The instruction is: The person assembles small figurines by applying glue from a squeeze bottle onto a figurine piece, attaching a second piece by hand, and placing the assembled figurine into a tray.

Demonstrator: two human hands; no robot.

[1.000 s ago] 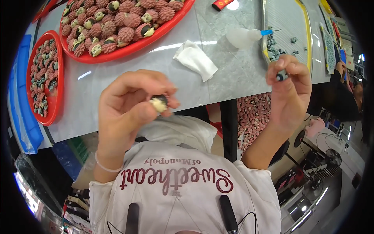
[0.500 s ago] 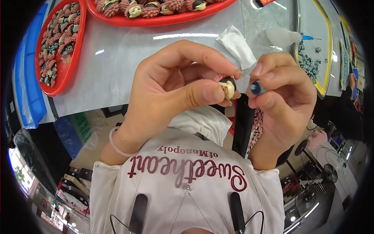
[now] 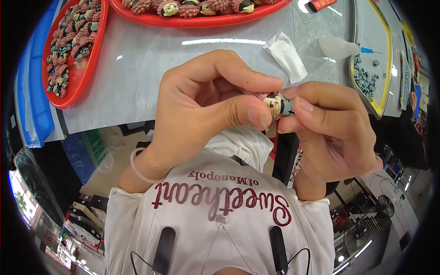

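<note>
Between thumb and fingers, my left hand (image 3: 206, 98) pinches a small figurine head (image 3: 273, 106) with a cream face, dark hair and a bit of pink. My right hand (image 3: 332, 123) pinches a small blue-grey figurine body (image 3: 288, 107). Head and body meet end to end, just above my lap, with the fingertips of both hands close together around them. My fingers hide the back of the head and much of the body. Past the right hand lies a squeeze bottle (image 3: 337, 47) with a blue needle tip, and a folded white cloth (image 3: 286, 56) is nearer the middle.
A red tray (image 3: 80, 87) at the left holds many pink and grey figurine pieces. Another red tray (image 3: 201, 20) at the far edge holds pink-haired heads. At the right, a yellow-edged tray (image 3: 385, 87) carries small blue-grey parts. A blue bin (image 3: 34, 110) stands far left.
My right hand has moved left and brought the body against the head. The head has turned so its face shows more. The whole view has shifted slightly.
</note>
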